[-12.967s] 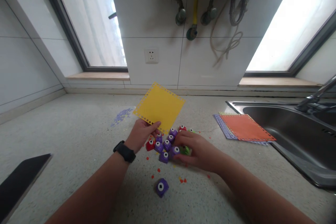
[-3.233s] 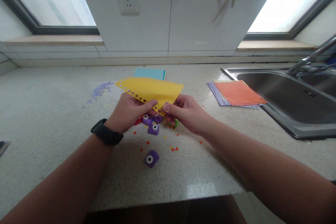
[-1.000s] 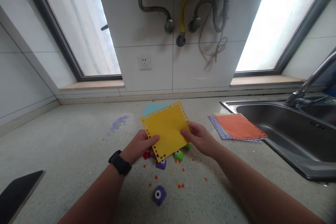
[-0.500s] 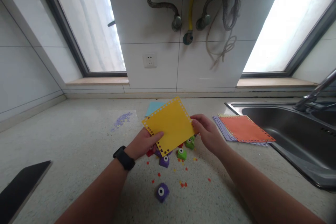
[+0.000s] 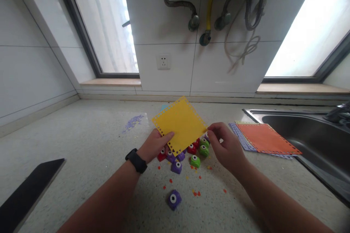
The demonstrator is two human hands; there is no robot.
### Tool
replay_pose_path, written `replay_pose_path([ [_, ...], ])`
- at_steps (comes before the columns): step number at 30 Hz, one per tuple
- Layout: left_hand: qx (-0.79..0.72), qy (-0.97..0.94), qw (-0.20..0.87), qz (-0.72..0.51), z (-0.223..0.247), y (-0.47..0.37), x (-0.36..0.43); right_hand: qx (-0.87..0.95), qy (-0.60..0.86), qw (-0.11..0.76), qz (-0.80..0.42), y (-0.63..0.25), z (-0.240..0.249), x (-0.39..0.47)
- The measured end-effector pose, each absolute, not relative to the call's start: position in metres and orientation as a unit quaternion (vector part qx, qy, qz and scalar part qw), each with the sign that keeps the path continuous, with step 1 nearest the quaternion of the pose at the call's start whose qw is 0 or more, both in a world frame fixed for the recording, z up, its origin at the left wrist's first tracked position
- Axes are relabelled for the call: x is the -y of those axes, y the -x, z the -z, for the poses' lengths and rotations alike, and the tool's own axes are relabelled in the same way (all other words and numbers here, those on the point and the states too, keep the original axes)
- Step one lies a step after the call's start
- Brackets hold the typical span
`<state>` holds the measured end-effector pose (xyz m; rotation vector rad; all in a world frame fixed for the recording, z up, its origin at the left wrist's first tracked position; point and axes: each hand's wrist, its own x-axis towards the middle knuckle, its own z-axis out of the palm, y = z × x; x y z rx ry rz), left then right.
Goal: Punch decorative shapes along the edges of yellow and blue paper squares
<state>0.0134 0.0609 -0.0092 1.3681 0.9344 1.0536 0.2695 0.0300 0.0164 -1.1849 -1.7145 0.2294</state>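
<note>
A yellow sheet of paper point(image 5: 182, 123) with small shapes punched along its edges is raised above the counter, one corner pointing away. My left hand point(image 5: 155, 145) grips its lower left edge, thumb on top. At its right corner, my right hand point(image 5: 225, 145) has thumb and forefinger closed on the paper. Under and in front of the sheet lie small punches: red ones point(image 5: 192, 149), green ones point(image 5: 195, 161) and purple ones point(image 5: 176, 167). Another purple punch point(image 5: 174, 199) sits alone nearer me. Red and yellow paper bits point(image 5: 197, 193) are scattered around them.
An orange sheet point(image 5: 266, 138) tops a stack of punched papers beside the steel sink point(image 5: 295, 127) at right. Purple confetti point(image 5: 133, 123) lies at left. Part of a blue sheet point(image 5: 164, 107) shows behind the yellow one. A black flat object point(image 5: 31, 189) lies front left.
The view has shifted slightly left. The yellow sheet has turned a little and covers more of the blue one. My right hand's fingers have moved to the sheet's corner tip.
</note>
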Motion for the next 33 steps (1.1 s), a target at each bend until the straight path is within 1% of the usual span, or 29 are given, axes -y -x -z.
replay_pose_path([
  [6,-0.387,-0.573,0.562,-0.454,0.011,-0.013,-0.062,0.684,0.510,0.516,-0.077,-0.274,-0.015,-0.033],
  [15,-0.387,-0.566,0.555,-0.471,0.010,-0.014,-0.062,0.712,0.504,0.476,-0.113,-0.269,-0.015,-0.030],
  [20,-0.394,-0.562,0.548,-0.478,0.006,-0.015,-0.060,0.742,0.509,0.420,-0.121,-0.269,-0.017,-0.030],
  [29,-0.417,-0.558,0.541,-0.472,-0.005,-0.018,-0.054,0.808,0.500,0.281,-0.135,-0.263,-0.018,-0.028],
  [33,-0.419,-0.554,0.537,-0.479,-0.006,-0.019,-0.053,0.829,0.483,0.252,-0.121,-0.262,-0.020,-0.028],
])
